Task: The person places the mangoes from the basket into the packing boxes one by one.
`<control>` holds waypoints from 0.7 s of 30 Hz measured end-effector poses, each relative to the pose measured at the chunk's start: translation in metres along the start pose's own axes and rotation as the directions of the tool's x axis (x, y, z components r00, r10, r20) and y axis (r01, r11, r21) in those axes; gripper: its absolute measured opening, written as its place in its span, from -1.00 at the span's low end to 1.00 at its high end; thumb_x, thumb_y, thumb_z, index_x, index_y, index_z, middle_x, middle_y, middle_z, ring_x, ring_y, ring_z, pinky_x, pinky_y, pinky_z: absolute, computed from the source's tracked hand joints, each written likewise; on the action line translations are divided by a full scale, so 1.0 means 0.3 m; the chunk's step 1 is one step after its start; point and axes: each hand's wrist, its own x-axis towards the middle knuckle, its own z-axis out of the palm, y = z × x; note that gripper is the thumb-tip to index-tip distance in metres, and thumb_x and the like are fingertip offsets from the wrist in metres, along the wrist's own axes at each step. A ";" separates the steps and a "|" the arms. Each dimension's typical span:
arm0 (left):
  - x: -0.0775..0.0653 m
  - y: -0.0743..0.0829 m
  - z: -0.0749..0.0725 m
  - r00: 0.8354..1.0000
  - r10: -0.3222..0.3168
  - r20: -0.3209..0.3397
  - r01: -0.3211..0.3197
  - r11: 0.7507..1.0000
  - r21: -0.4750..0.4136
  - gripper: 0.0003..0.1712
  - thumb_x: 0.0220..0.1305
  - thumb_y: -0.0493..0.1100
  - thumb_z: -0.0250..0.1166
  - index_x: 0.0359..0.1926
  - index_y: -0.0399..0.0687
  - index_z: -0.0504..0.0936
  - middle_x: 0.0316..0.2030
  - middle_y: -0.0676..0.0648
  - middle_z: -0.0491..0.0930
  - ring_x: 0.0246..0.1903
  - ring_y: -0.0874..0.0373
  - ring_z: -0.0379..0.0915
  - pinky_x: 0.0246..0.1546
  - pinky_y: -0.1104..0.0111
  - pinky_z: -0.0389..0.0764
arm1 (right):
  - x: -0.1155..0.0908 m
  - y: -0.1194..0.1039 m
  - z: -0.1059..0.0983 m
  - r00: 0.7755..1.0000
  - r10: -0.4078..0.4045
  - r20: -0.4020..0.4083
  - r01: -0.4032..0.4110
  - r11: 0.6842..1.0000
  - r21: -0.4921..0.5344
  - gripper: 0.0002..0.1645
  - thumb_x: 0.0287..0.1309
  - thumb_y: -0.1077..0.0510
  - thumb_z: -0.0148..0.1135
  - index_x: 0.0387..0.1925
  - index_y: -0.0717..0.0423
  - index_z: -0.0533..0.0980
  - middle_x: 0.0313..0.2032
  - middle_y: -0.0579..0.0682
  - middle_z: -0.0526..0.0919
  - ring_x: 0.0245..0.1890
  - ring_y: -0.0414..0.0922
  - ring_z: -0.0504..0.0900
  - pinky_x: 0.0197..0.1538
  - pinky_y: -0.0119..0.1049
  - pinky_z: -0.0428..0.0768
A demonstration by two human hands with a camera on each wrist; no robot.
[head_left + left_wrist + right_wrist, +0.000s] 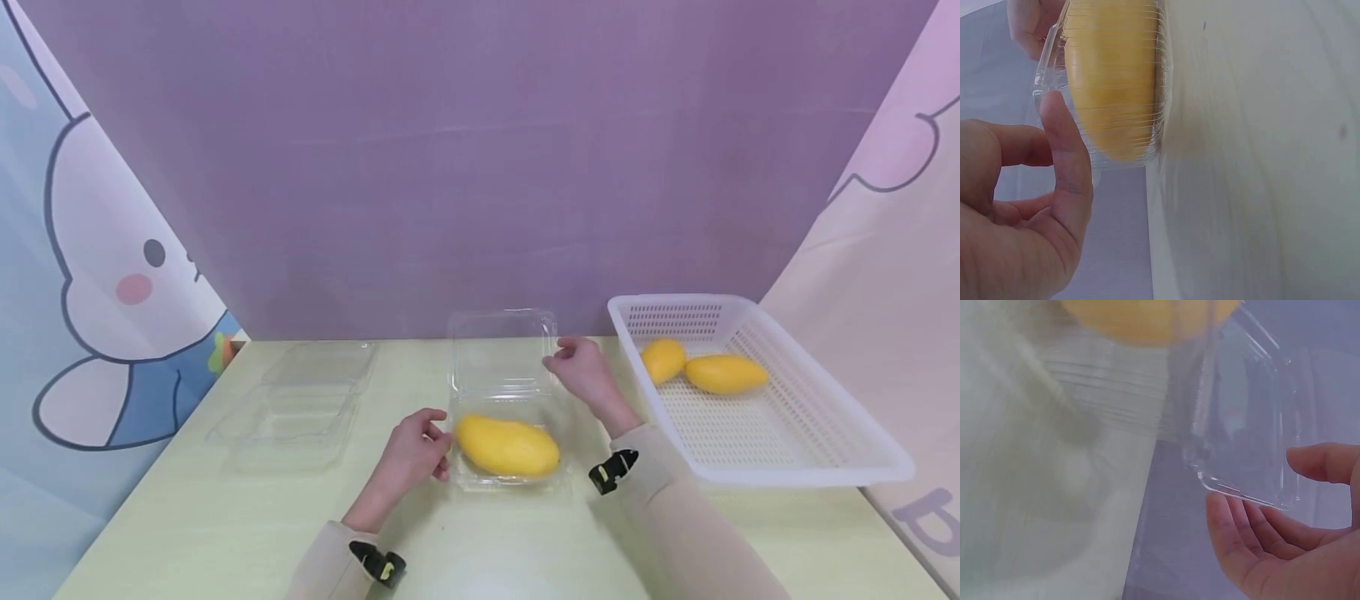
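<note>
A yellow mango (507, 447) lies in the base of a clear plastic clamshell box (465, 482), its hinged lid (502, 354) raised behind it. My left hand (416, 450) is at the box's left side, fingers bent, one fingertip (1057, 106) right at the clear rim. At the lid's right edge is my right hand (585, 373), its thumb (1313, 462) apart from the other fingers. Those fingertips come right up to the lid's side edge in the right wrist view.
On the right stands a white perforated basket (806, 450) holding two more mangoes (726, 374). Another clear clamshell box (300, 412), lid raised, sits on the left of the pale table (480, 550). A purple backdrop (480, 167) rises behind the table.
</note>
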 end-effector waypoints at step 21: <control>-0.001 -0.003 0.002 1.000 -0.006 -0.009 0.006 1.000 0.005 -0.49 0.38 -0.34 0.24 0.29 -0.44 0.41 -0.34 -0.16 0.53 -0.68 0.15 0.53 -0.55 0.27 0.66 | -0.045 -0.066 -0.054 0.998 -0.036 -0.053 0.044 0.988 0.150 -0.47 0.35 0.15 0.19 0.25 0.37 0.45 0.05 0.31 0.60 0.07 0.18 0.58 0.10 0.01 0.56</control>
